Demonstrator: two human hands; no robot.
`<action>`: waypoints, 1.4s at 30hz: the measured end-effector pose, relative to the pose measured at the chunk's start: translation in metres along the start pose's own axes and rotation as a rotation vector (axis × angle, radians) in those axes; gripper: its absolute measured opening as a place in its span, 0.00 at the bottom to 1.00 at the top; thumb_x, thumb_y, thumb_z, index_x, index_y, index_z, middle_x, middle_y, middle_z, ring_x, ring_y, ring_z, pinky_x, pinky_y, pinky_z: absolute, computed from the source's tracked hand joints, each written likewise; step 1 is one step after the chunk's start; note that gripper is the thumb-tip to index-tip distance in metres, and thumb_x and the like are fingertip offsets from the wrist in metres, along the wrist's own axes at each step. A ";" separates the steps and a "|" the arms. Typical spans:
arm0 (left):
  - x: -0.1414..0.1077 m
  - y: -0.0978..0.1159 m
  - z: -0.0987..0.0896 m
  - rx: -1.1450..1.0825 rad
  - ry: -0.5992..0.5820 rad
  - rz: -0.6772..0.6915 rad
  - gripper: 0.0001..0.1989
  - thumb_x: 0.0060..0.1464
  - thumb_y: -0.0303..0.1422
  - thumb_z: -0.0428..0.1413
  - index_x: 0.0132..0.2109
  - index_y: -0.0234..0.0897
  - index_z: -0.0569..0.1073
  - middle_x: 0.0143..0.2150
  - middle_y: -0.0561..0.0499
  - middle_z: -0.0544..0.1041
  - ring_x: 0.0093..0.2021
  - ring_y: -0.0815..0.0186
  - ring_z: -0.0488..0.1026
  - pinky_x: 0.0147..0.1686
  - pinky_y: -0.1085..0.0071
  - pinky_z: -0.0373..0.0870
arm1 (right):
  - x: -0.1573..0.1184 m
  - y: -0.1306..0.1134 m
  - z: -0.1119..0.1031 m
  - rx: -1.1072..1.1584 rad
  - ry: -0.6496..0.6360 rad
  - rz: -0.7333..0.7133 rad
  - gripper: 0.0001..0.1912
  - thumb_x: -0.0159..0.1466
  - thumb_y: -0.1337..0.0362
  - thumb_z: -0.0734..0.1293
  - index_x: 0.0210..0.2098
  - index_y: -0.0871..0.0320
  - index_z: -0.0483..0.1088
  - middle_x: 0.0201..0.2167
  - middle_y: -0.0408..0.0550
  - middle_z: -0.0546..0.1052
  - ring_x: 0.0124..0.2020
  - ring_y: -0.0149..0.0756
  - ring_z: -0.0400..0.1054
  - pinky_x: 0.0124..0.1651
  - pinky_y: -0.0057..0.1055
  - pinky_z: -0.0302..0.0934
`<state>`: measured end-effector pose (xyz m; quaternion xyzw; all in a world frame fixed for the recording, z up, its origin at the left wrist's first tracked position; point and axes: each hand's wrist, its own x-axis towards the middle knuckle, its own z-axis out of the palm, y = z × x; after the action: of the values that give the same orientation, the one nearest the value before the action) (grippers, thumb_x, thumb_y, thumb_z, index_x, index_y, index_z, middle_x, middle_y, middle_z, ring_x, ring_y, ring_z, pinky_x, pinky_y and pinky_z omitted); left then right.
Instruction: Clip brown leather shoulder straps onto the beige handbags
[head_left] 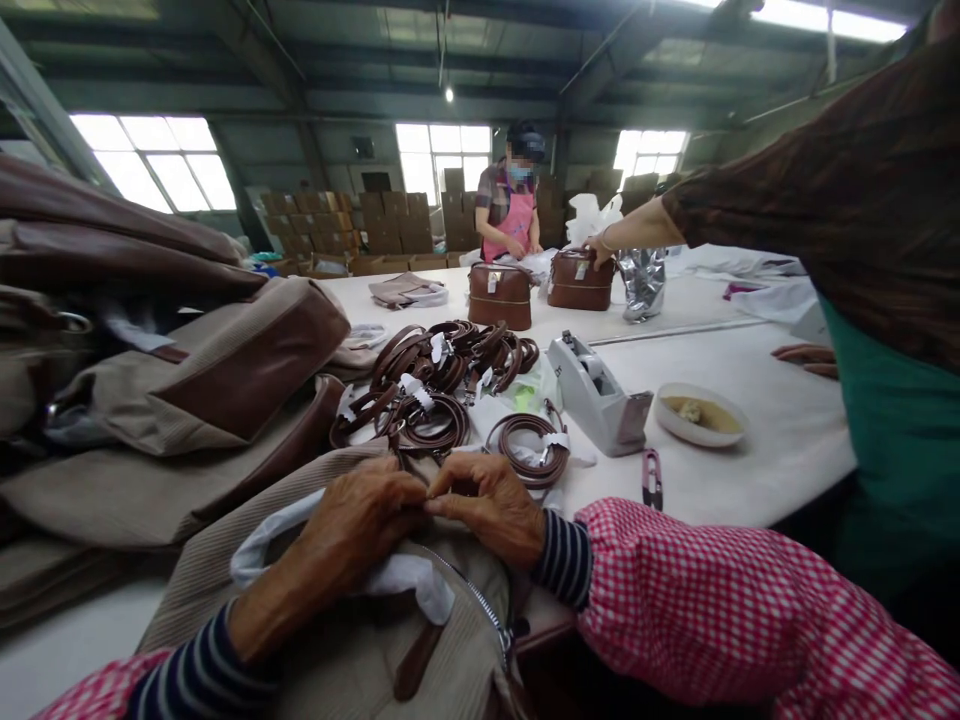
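From the head view, your left hand (360, 525) and right hand (487, 510) sit at 6 o'clock, fingers curled inward with the fingertips meeting above a beige corduroy handbag (202, 590) with brown leather trim. Your fingers hide whether your grip is clenched on something small or simply closed on nothing; you cannot tell. White tissue paper (337, 570) bulges from the bag beside a metal zipper (469, 595). The bag looks light, soft and floppy, so it should handle best if you take hold along its firmer leather trim. A heap of similar bags (187, 400) lies at 9 o'clock. At 12 o'clock, coiled brown leather straps (427, 380) with white tags rest on the tabletop (750, 470). A grey tape dispenser (596, 390), small bowl (701, 415) and purple snips (652, 478) sit toward 3 o'clock. At 1 o'clock, a co-worker's hand (600, 250) touches a brown handbag (581, 280).
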<state>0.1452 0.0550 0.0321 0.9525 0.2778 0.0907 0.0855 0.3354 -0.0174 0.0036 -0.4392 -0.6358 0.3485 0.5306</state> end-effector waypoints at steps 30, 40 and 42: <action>0.032 0.023 0.040 0.075 0.132 0.442 0.15 0.68 0.27 0.48 0.30 0.39 0.70 0.30 0.52 0.73 0.31 0.62 0.65 0.30 0.64 0.56 | -0.047 -0.004 -0.179 -0.816 -0.138 0.020 0.12 0.60 0.71 0.69 0.44 0.59 0.76 0.36 0.46 0.77 0.34 0.36 0.72 0.39 0.31 0.64; 0.013 0.044 0.029 0.300 0.376 0.504 0.13 0.69 0.23 0.48 0.50 0.34 0.76 0.71 0.40 0.65 0.70 0.47 0.58 0.66 0.46 0.63 | -0.013 -0.023 -0.099 -0.816 0.151 -0.108 0.03 0.59 0.69 0.71 0.32 0.57 0.73 0.28 0.43 0.76 0.29 0.33 0.67 0.34 0.30 0.56; 0.017 0.042 0.029 0.214 0.340 0.459 0.10 0.69 0.26 0.50 0.47 0.35 0.77 0.71 0.40 0.64 0.71 0.48 0.58 0.66 0.48 0.65 | -0.013 -0.015 -0.078 -0.845 0.093 -0.123 0.04 0.60 0.68 0.72 0.32 0.57 0.72 0.30 0.45 0.77 0.31 0.34 0.69 0.35 0.30 0.56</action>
<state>0.1872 0.0260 0.0146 0.9651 0.0738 0.2362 -0.0857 0.4099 -0.0364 0.0273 -0.5946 -0.7229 0.0048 0.3519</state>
